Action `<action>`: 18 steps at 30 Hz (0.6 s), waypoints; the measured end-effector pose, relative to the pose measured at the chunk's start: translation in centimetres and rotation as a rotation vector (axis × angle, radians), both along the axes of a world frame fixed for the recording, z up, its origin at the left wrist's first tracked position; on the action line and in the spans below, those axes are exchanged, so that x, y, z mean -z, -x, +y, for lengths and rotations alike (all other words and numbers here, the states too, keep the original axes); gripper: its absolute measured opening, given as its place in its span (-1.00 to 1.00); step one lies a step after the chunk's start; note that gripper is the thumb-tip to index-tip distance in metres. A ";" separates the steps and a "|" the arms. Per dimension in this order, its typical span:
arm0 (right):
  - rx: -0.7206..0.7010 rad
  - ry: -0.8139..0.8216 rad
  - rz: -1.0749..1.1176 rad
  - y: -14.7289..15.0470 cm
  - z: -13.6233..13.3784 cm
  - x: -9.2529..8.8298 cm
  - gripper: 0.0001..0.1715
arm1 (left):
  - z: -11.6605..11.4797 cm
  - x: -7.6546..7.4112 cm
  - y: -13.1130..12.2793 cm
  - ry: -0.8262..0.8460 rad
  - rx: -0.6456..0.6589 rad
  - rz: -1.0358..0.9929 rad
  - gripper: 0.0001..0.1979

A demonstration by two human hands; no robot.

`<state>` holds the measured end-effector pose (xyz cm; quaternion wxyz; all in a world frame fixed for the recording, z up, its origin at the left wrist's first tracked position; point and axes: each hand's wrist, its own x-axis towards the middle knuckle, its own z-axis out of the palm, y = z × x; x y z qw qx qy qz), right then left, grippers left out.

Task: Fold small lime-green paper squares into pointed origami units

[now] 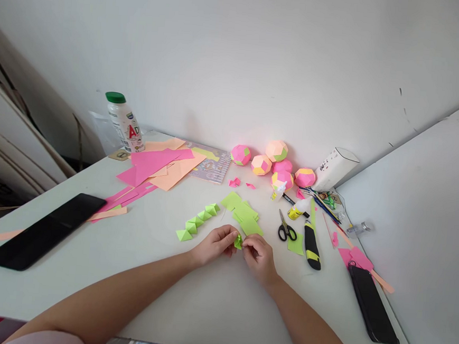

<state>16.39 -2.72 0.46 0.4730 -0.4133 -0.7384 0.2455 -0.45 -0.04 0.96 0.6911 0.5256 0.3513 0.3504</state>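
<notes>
Between my two hands is a small folded piece of green paper [238, 241]. My left hand [219, 240] pinches it from the left side. On its right edge, the fingertips of my right hand [259, 253] are closed, partly hiding it. To the left lies a row of folded green paper units [197, 221], set close together. Just beyond my hands are flat green paper sheets [244, 212], loosely overlapping. Black-handled scissors [287, 230] rest to the right of my right hand, beside a green paper square [296, 244].
Several pink, peach and yellow paper balls [280, 179] sit by the wall. Glue bottles [298, 208] and a utility knife [311, 245] lie right. A black phone [375, 304] is far right, a dark tablet [46, 230] left. Pink paper [150, 165] and a white bottle [125, 123] stand behind.
</notes>
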 end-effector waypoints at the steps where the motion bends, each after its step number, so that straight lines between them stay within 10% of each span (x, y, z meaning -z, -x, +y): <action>1: 0.000 0.001 0.001 0.0 0.0 0.0 -0.84 | 0.0 -0.1 0.0 -0.001 0.001 -0.005 -0.64; 18: -0.002 0.032 -0.009 0.0 0.1 0.5 -0.90 | -0.1 0.5 -0.1 -0.017 -0.010 0.020 -0.72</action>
